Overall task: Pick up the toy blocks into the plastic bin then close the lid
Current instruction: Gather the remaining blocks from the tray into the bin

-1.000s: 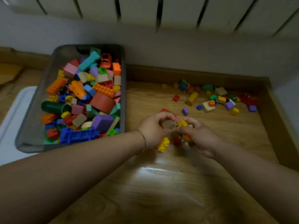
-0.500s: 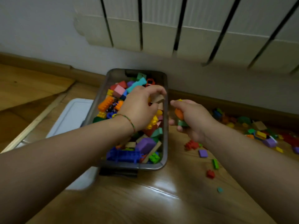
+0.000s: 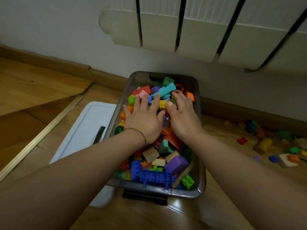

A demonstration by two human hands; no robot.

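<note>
Head, blocks (image 3: 154, 176) beneath left hand (image 3: 143, 124), right hand (image 3: 184, 121)

grey bin (image 3: 200, 183), white lid (image 3: 86, 130), multicoloured blocks (image 3: 159, 163)

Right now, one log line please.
left hand, right hand: flat on blocks in bin | lid: off, left of bin | loose blocks: floor, right of bin

Wooden floor (image 3: 149, 216): bin (image 3: 200, 188), lid (image 3: 86, 130), blocks (image 3: 264, 144).
</note>
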